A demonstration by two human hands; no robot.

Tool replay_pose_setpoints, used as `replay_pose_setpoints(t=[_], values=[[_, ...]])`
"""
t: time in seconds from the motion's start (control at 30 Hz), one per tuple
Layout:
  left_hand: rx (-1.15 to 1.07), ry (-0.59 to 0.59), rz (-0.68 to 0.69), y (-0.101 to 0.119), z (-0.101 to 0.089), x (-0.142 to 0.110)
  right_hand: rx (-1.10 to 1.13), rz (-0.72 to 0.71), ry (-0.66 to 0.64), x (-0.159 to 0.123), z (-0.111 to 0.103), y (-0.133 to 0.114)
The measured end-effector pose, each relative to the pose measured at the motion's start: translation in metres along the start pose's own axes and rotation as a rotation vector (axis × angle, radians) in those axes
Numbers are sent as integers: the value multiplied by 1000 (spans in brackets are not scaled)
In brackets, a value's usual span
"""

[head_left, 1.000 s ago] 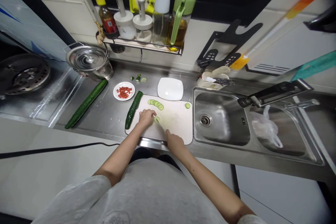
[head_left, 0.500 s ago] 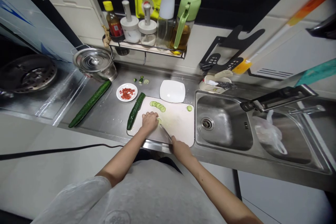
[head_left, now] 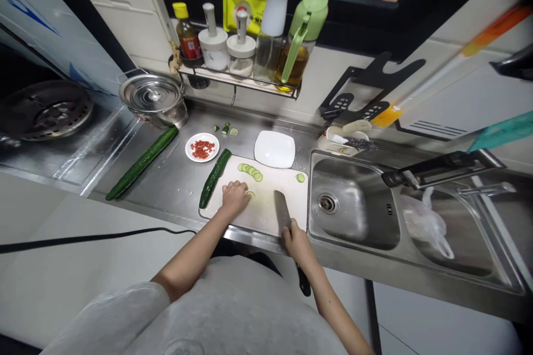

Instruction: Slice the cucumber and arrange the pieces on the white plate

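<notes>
My right hand (head_left: 298,241) is wrapped round the black handle of a kitchen knife (head_left: 282,209), its broad blade tilted over the right part of the white cutting board (head_left: 266,219). On the board, my left hand (head_left: 234,198) has its fingers curled down on a cucumber slice (head_left: 250,195); only the slice's edge shows, and anything more beneath is hidden. Behind it lies a row of overlapping cucumber slices (head_left: 250,171). One loose slice (head_left: 300,177) rests at the board's far right corner. A cut cucumber (head_left: 215,178) lies along the left edge.
Left of the board are a long whole cucumber (head_left: 142,163) and a plate of chopped red pieces (head_left: 202,147). A white square dish (head_left: 274,148) and cucumber ends (head_left: 225,128) sit behind. The sink (head_left: 353,199) is at right, a lidded pot (head_left: 154,99) at back left.
My right hand has moved the knife rightward, away from my left hand, and turned it so the blade's flat side shows. My left hand has shifted slightly left.
</notes>
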State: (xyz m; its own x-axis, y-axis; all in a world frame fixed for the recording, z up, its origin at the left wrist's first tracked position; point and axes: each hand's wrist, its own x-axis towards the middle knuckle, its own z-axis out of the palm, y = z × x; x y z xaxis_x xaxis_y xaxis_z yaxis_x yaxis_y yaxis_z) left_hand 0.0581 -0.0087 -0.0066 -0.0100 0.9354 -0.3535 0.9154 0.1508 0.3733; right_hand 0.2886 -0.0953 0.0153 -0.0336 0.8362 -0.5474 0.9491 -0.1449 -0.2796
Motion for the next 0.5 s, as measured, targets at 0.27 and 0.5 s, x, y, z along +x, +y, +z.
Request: replay_pose_setpoints(t=[0.27,0.5], values=[[-39,-6,13,18,3,-2,33,-6,24,7,0,0],[-110,14,-6,8,-10,-16,63,-15,3,11,3,1]])
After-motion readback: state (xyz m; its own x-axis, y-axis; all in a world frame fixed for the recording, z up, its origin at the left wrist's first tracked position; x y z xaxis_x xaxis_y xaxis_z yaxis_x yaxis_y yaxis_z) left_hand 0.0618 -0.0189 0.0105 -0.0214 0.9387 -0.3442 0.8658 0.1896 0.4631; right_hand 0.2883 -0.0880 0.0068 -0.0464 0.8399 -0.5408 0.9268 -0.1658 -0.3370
